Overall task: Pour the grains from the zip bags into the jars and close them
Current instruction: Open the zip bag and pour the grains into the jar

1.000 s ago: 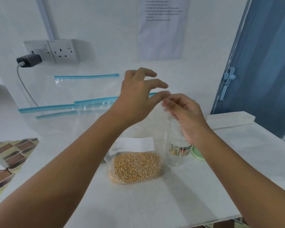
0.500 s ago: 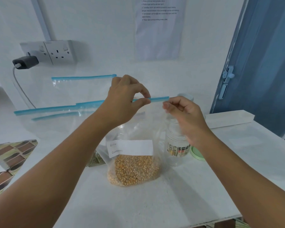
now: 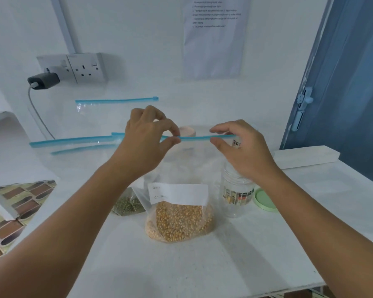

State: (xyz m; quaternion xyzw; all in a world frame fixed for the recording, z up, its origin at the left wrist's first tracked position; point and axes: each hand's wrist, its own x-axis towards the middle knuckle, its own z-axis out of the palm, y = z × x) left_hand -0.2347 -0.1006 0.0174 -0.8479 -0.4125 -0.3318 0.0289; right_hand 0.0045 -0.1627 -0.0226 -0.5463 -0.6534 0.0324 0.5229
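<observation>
A clear zip bag (image 3: 179, 214) with yellow corn kernels and a white label stands upright on the white table (image 3: 181, 267). My left hand (image 3: 146, 140) pinches the left part of its blue zip strip (image 3: 199, 138). My right hand (image 3: 243, 151) holds the strip's right end between thumb and fingers. An open clear jar (image 3: 235, 196) with a printed label stands just right of the bag, partly behind my right wrist. Its green lid (image 3: 264, 200) lies flat beside it. A small bag of green grains (image 3: 128, 204) lies left of the corn bag.
Empty zip bags with blue strips (image 3: 80, 140) lean against the wall at the back left. A pink-lidded jar (image 3: 187, 131) shows behind the strip. A white box (image 3: 306, 157) lies at the back right. A charger (image 3: 43, 80) hangs from the wall socket. The table's left edge drops to tiled floor.
My left hand came down and pinched the zip strip. The bag rose from slumped to upright, and both hands now hold the strip stretched level between them.
</observation>
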